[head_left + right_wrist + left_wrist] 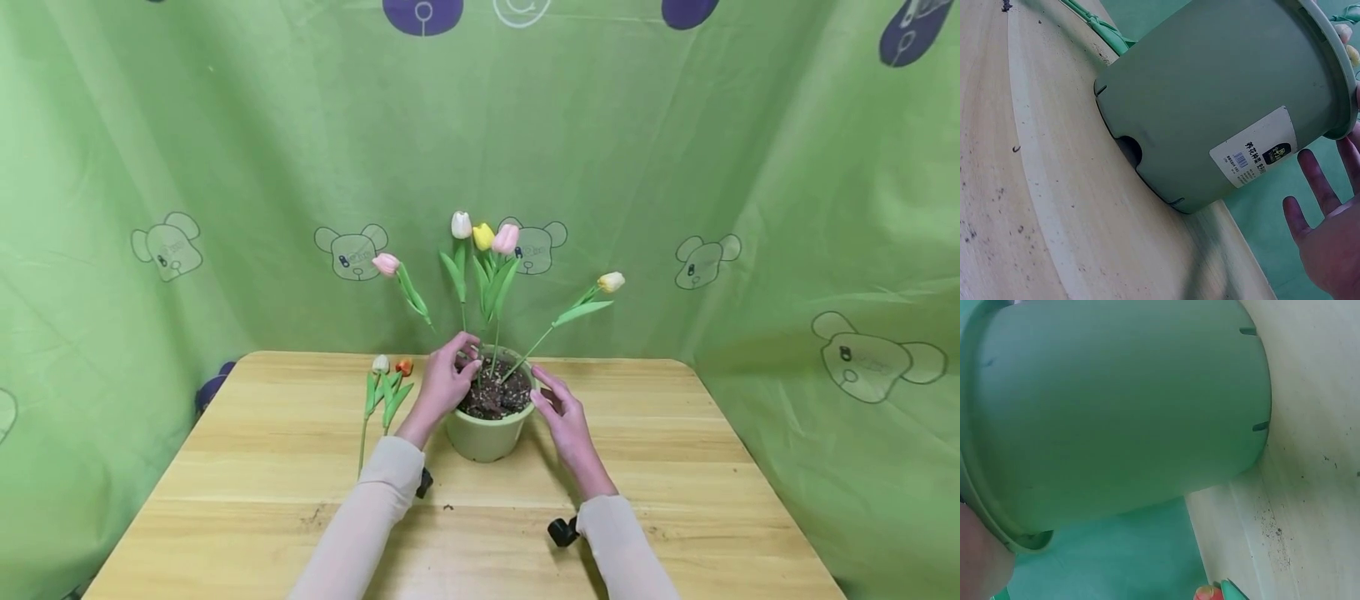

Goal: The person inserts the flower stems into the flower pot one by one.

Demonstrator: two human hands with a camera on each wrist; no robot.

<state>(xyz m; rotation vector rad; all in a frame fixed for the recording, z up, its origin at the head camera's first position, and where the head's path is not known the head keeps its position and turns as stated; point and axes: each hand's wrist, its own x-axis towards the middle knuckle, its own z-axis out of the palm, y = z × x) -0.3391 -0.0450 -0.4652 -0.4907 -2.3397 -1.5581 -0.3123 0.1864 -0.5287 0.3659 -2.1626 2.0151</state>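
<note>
Pale sleeves [352, 537] extend in front of the flowerpot [486, 437], which stands on a wooden table [675, 467]. The right hand [564, 419], fingers loosely extended, is at the pot's right rim; the left hand [444, 379] bends over its left rim, though whether it grips anything cannot be told. Left of the pot lie two loose tulips [404, 367], white and orange. Five more tulips [506, 239] rise above it, the outermost leaning left and right. Behind it hangs a green curtain [600, 125].
</note>
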